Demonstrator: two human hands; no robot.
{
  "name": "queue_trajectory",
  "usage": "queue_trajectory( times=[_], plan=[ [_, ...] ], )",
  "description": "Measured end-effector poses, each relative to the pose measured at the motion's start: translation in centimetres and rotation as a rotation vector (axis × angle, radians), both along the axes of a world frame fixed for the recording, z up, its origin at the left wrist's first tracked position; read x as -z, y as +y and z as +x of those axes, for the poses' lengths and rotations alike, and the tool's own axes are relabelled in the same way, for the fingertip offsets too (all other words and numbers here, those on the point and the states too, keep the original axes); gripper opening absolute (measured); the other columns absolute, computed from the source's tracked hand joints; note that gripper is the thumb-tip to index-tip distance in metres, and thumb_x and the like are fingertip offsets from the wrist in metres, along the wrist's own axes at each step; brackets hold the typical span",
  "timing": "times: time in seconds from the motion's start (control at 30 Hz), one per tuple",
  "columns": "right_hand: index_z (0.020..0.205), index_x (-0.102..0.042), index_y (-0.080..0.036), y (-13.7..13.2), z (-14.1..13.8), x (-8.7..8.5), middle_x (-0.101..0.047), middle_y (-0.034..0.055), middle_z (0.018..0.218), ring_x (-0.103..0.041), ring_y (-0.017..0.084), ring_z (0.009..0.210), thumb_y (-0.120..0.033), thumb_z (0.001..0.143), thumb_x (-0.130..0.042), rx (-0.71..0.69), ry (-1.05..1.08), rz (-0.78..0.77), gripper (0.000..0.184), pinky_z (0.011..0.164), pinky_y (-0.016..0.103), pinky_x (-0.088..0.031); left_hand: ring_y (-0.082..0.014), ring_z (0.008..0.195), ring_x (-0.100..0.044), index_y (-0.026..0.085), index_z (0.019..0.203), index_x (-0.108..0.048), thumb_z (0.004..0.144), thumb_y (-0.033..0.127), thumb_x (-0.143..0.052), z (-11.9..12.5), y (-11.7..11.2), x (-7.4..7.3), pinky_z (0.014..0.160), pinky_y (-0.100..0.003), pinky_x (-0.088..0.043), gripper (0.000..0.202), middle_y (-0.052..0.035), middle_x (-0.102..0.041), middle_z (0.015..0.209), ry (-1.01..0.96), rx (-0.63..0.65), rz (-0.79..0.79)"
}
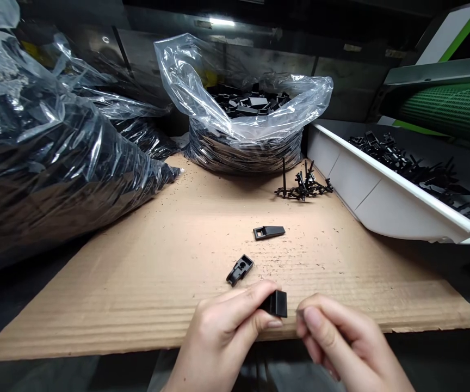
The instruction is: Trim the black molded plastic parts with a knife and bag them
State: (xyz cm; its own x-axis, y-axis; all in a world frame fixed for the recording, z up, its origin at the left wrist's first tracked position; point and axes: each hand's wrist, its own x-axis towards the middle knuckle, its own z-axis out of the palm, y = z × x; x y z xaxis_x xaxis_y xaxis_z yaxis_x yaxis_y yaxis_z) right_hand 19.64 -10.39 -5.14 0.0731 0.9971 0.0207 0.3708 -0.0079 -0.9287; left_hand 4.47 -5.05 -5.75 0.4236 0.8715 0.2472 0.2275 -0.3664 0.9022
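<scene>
Near the front edge of the cardboard, my left hand [230, 332] pinches a black plastic part [276, 304] between thumb and forefinger, its square end facing right. Just right of that part is my right hand [336, 340], thumb and forefinger pressed together; a thin greyish edge shows at the fingertips, too small to name. A small gap separates the fingertips from the part. Beyond my hands lie two loose pieces: a short black clip-like piece [240, 270] with a recess, and a tapered black piece [269, 232] with a square hole at its left end.
Cardboard [137, 283] covers the worktop, with dark specks scattered on it. An open clear bag [245, 136] of black parts stands at the back, a large filled bag [55, 158] at left. Black sprue scraps [304, 188] lie beside a white tray [353, 179] of black pieces.
</scene>
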Motion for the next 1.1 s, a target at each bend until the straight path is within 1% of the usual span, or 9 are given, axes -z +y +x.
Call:
queue_trajectory(
  times=[0.13, 0.3, 0.4, 0.53, 0.63, 0.73, 0.8, 0.9, 1.1],
  plan=[
    [0.067, -0.052, -0.019, 1.1, 0.0, -0.5, -0.05, -0.0026, 0.06, -0.048, 0.009, 0.056, -0.04, 0.078, -0.05, 0.048, 0.076, 0.018, 0.024, 0.051, 0.018, -0.04, -0.0151, 0.077, -0.064, 0.026, 0.091, -0.068, 0.076, 0.012, -0.056, 0.1, 0.0, -0.5, 0.069, -0.017, -0.05, 0.023, 0.0015, -0.07, 0.084, -0.071, 0.075, -0.078],
    [0.07, -0.054, -0.018, 1.7, 0.2, -0.8, -0.042, -0.0049, 0.054, -0.038, 0.006, 0.046, -0.04, 0.081, -0.047, 0.145, 0.071, 0.023, 0.025, 0.039, 0.016, -0.033, -0.016, 0.077, -0.058, 0.026, 0.082, -0.071, 0.072, 0.021, -0.064, -0.2, 0.1, -0.9, 0.07, -0.019, -0.048, 0.013, -0.0011, -0.063, 0.08, -0.051, 0.058, -0.123],
    [0.079, -0.06, -0.02, 1.0, 0.6, -0.1, -0.051, -0.0024, 0.059, -0.046, 0.008, 0.046, -0.034, 0.082, -0.047, 0.156, -0.027, 0.185, 0.02, 0.042, 0.017, -0.039, -0.0149, 0.074, -0.059, 0.029, 0.094, -0.066, 0.075, 0.026, -0.062, -0.3, -0.1, -0.8, 0.07, -0.019, -0.048, 0.02, 0.001, -0.065, 0.081, -0.085, 0.059, -0.207],
    [0.093, -0.061, -0.025, 0.1, 0.7, 1.2, -0.061, 0.0002, 0.072, -0.061, 0.012, 0.067, -0.015, 0.08, -0.051, 0.145, -0.271, 0.517, 0.019, 0.059, 0.019, -0.047, -0.0152, 0.064, -0.059, 0.022, 0.089, -0.062, 0.077, 0.04, -0.056, 0.3, -0.4, -0.8, 0.059, -0.021, -0.05, 0.023, -0.0008, -0.064, 0.076, -0.187, 0.07, -0.328],
    [0.1, -0.059, -0.02, 0.0, 0.7, 1.7, -0.066, 0.0037, 0.08, -0.063, 0.015, 0.07, -0.006, 0.075, -0.054, 0.13, -0.408, 0.68, 0.029, 0.064, 0.024, -0.05, -0.013, 0.063, -0.06, 0.021, 0.082, -0.058, 0.078, 0.026, -0.055, 1.0, -0.6, -0.8, 0.061, -0.02, -0.05, 0.007, 0.0003, -0.063, 0.075, -0.205, -0.056, -0.374],
    [0.1, -0.058, -0.019, 0.1, 0.7, 1.8, -0.068, 0.006, 0.083, -0.065, 0.017, 0.07, -0.005, 0.074, -0.055, 0.081, -0.493, 0.718, 0.029, 0.062, 0.025, -0.052, -0.0144, 0.072, -0.062, 0.023, 0.095, -0.052, 0.073, 0.016, -0.058, 1.1, -0.7, -0.5, 0.067, -0.023, -0.051, 0.024, 0.0, -0.064, 0.085, -0.291, -0.124, -0.439],
    [0.099, -0.058, -0.02, 0.2, 0.8, 1.7, -0.068, 0.0059, 0.082, -0.065, 0.017, 0.068, -0.007, 0.076, -0.053, 0.101, -0.498, 0.718, 0.026, 0.061, 0.025, -0.052, -0.0159, 0.078, -0.062, 0.025, 0.103, -0.054, 0.071, 0.014, -0.06, 0.9, -0.7, -0.3, 0.073, -0.024, -0.05, 0.034, -0.0001, -0.066, 0.089, -0.284, -0.131, -0.409],
    [0.098, -0.058, -0.022, 0.3, 0.7, 1.5, -0.068, 0.0045, 0.081, -0.064, 0.016, 0.068, -0.008, 0.076, -0.054, 0.157, -0.516, 0.745, 0.026, 0.06, 0.025, -0.052, -0.0163, 0.088, -0.06, 0.027, 0.09, -0.068, 0.072, 0.016, -0.062, 0.5, -0.5, -0.3, 0.081, -0.021, -0.046, 0.023, 0.0017, -0.068, 0.092, -0.189, -0.119, -0.234],
    [0.093, -0.059, -0.022, 0.5, 0.4, 1.1, -0.066, 0.0034, 0.073, -0.061, 0.015, 0.06, -0.01, 0.076, -0.054, 0.165, -0.571, 0.766, 0.021, 0.052, 0.023, -0.048, -0.0108, 0.084, -0.061, 0.033, 0.088, -0.069, 0.074, 0.007, -0.06, 0.3, -0.3, -0.8, 0.074, -0.011, -0.046, 0.031, 0.007, -0.068, 0.088, -0.204, -0.061, -0.094]
  ],
)
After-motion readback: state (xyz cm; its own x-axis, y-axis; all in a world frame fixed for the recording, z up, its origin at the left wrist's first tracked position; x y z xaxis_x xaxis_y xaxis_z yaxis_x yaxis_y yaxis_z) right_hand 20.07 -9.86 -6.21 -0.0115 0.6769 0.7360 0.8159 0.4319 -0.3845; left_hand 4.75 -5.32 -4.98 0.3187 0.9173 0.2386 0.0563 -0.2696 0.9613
